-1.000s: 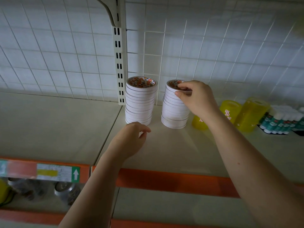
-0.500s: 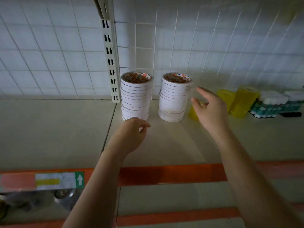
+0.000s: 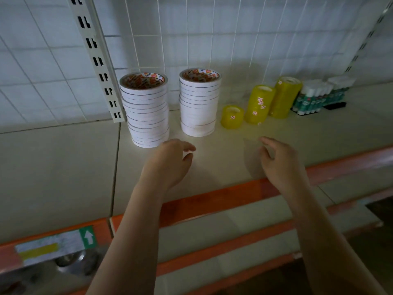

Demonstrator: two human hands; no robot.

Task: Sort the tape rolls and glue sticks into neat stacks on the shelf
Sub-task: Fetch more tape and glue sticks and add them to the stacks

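We hold our left hand (image 3: pixel 170 160) and right hand (image 3: pixel 278 160) over the shelf (image 3: pixel 223 152), fingers loosely curled, gripping nothing. Two white tape stacks (image 3: pixel 146 109) stand upright by the back grid; yellow tape rolls (image 3: pixel 258 104) and glue sticks (image 3: pixel 314 96) sit further right.

Two bare forearms, no sleeves.

It looked like a stationery shop: stocked tape rolls (image 3: pixel 146 109) on a display shelf (image 3: pixel 63 158), orange price rail (image 3: pixel 212 199) near, wire grid backing (image 3: pixel 191 33) far.
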